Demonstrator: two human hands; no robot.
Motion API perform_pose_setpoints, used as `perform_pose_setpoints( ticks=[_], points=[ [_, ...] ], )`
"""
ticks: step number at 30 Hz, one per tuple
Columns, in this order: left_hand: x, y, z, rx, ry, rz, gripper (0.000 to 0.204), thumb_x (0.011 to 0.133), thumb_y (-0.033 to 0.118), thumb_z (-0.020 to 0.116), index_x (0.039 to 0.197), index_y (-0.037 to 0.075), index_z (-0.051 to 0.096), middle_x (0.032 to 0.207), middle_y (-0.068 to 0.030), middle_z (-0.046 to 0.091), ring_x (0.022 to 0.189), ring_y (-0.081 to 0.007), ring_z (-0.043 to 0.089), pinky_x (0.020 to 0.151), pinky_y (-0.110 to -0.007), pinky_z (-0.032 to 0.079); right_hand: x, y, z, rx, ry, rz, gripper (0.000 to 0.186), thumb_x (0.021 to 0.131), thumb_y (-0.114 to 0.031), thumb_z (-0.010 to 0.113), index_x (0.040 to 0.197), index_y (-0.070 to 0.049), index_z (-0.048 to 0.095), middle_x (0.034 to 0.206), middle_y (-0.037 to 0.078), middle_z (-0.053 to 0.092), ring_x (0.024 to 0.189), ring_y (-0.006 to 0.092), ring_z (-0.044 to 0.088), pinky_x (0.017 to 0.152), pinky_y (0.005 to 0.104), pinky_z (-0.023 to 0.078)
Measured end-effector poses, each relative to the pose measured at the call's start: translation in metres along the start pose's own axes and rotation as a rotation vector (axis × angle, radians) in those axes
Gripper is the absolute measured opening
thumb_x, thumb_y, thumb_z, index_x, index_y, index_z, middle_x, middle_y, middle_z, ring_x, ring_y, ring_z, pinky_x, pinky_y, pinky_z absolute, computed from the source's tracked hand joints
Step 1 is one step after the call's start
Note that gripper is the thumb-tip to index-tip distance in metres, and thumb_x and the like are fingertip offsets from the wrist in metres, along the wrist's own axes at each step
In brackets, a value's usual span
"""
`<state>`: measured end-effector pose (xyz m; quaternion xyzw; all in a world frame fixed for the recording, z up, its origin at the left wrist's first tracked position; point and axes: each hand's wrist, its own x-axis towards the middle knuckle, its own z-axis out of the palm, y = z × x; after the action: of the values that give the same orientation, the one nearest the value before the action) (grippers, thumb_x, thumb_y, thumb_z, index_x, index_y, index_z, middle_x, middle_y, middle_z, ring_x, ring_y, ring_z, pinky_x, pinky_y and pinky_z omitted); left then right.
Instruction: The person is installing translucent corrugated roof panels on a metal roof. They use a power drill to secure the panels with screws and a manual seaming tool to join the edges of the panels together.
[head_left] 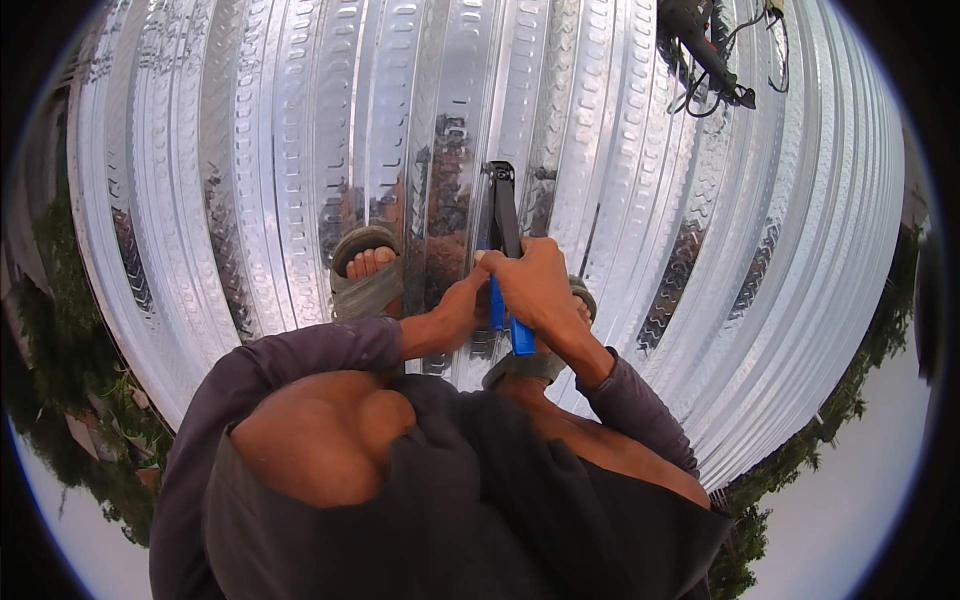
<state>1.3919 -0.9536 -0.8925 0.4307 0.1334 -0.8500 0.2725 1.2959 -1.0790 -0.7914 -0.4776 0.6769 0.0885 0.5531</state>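
Observation:
A long plier-like hand tool (506,205) with a black metal body and blue handles stands out between my feet, its black head against the ribbed metal sheet (300,90). My right hand (540,288) is closed around the tool just above where the blue handles show. From the left, my left hand (455,315) grips the same tool, its thumb near my right thumb. Most of the left fingers are hidden behind the handles. Whether the head grips the sheet's rib or only touches it, I cannot tell.
A dark power tool (700,40) with a looped cable lies on the sheets at the far right. My sandalled left foot (367,270) stands left of the tool, the other sandal (530,370) to its right. Greenery (75,300) lies past the sheets' left edge.

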Motion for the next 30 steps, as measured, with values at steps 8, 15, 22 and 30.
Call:
perform_pose_setpoints(
  ticks=[8,15,22,30],
  points=[
    [-0.012,0.012,-0.027,0.063,-0.457,0.012,0.058,0.096,0.039,0.060,0.142,0.006,0.046,0.130,-0.0054,0.056,0.123,-0.0211,0.052,0.106,-0.038,0.040,0.005,0.045,0.035,0.043,0.239,-0.124,0.072,0.082,-0.035,0.076,0.132,0.012,0.053,0.119,0.026,0.067,0.106,0.0375,0.067,0.091,0.0423,0.052],
    [-0.022,0.027,-0.003,0.485,-0.383,0.006,0.087,0.075,0.011,0.083,0.147,-0.001,0.035,0.134,-0.0110,0.055,0.128,-0.0232,0.052,0.103,-0.038,0.046,0.018,0.059,0.053,0.130,0.104,-0.256,0.083,0.082,-0.024,0.079,0.145,0.013,0.039,0.119,0.028,0.067,0.107,0.0356,0.068,0.095,0.0402,0.052],
    [0.006,0.010,-0.022,0.856,-0.151,0.220,0.057,0.074,0.011,0.084,0.123,-0.007,0.061,0.112,-0.0145,0.069,0.107,-0.0196,0.066,0.093,-0.035,0.052,0.039,0.085,0.073,0.193,0.304,-0.433,0.043,0.079,-0.015,0.082,0.112,0.005,0.062,0.080,0.013,0.068,0.071,0.0252,0.069,0.068,0.0366,0.055],
    [-0.009,0.011,-0.014,0.739,-0.229,0.195,0.085,0.075,0.027,0.088,0.142,-0.003,0.044,0.134,-0.0137,0.057,0.123,-0.0199,0.054,0.103,-0.036,0.044,0.030,0.079,0.058,-0.127,0.375,-0.433,0.036,0.081,-0.020,0.077,0.101,0.008,0.065,0.073,0.021,0.067,0.066,0.0372,0.068,0.063,0.0448,0.053]
  ],
)
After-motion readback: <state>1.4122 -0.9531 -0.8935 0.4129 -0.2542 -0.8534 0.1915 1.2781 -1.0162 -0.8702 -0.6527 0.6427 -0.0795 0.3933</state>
